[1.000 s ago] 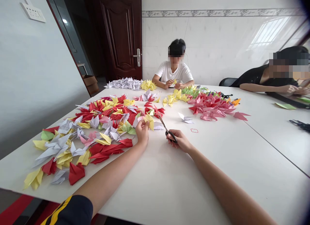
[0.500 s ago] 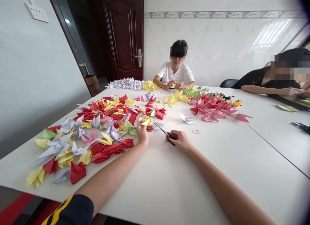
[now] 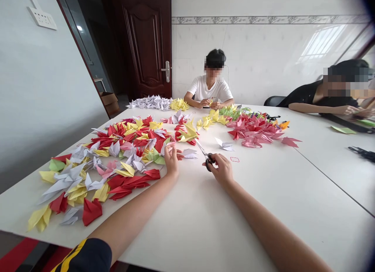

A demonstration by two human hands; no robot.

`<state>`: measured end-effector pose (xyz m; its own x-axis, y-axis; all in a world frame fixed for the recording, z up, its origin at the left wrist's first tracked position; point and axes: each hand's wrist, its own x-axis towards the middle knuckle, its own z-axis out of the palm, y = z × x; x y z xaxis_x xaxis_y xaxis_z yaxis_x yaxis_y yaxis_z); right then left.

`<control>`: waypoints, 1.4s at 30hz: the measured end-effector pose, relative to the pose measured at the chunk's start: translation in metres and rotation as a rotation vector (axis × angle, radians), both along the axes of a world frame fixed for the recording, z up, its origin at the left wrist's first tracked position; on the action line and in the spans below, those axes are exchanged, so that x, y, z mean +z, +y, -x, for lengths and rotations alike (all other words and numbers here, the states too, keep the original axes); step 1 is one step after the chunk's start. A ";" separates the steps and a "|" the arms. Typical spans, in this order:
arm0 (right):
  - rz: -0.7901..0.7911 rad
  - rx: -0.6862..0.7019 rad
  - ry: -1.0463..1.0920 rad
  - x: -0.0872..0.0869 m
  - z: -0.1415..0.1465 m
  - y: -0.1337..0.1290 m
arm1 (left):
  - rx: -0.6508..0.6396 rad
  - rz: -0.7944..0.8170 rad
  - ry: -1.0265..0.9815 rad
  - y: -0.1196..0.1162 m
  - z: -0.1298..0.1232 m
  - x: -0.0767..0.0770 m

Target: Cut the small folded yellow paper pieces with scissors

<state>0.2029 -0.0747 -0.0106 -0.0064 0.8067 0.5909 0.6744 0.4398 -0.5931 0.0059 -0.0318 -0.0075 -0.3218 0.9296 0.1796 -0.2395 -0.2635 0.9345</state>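
My right hand (image 3: 223,169) is closed around the black handles of a pair of scissors (image 3: 209,161), whose blades point up and to the left. My left hand (image 3: 172,159) has its fingers apart, palm turned toward the scissors, with nothing clearly in them. A yellow paper crane (image 3: 189,132) appears just beyond its fingertips, apart from the hand and in front of red cranes. A white paper crane (image 3: 190,153) lies between my left hand and the scissors. To the left spreads a heap of folded red cranes (image 3: 129,184), mixed with yellow, white, pink and green ones.
Past the scissors lie a lone white crane (image 3: 225,144) and a pile of pink cranes (image 3: 254,131). White cranes (image 3: 150,103) are heaped at the far edge of the white table (image 3: 263,209). Two people sit across from me, working with their hands on paper.
The yellow crane has left my left hand and is farther up and to the right. My left fingers have spread. The scissors have drawn back a little to the right, away from my left hand.
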 end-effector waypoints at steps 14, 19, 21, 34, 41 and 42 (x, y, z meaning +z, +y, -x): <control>0.280 -0.353 0.404 0.000 -0.012 0.012 | -0.037 -0.010 0.033 -0.001 0.000 -0.001; 0.282 -0.271 0.395 -0.008 -0.013 0.015 | -0.032 -0.015 0.130 0.001 0.000 -0.004; 0.283 -0.241 0.390 -0.010 -0.011 0.015 | 0.008 -0.028 0.244 0.003 0.000 -0.007; 0.355 -0.132 0.415 -0.016 -0.013 0.021 | -0.189 -0.189 1.040 -0.006 -0.008 -0.019; 0.344 -0.056 0.411 -0.017 -0.014 0.021 | -0.190 -0.208 0.714 0.000 -0.007 -0.017; 0.364 -0.045 0.419 -0.016 -0.014 0.021 | -0.181 -0.193 0.691 0.001 -0.007 -0.017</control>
<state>0.2166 -0.0540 -0.0266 0.2087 0.9532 0.2187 0.3620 0.1324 -0.9227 0.0127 -0.0310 -0.0245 0.0792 0.8889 0.4512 0.3318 -0.4503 0.8289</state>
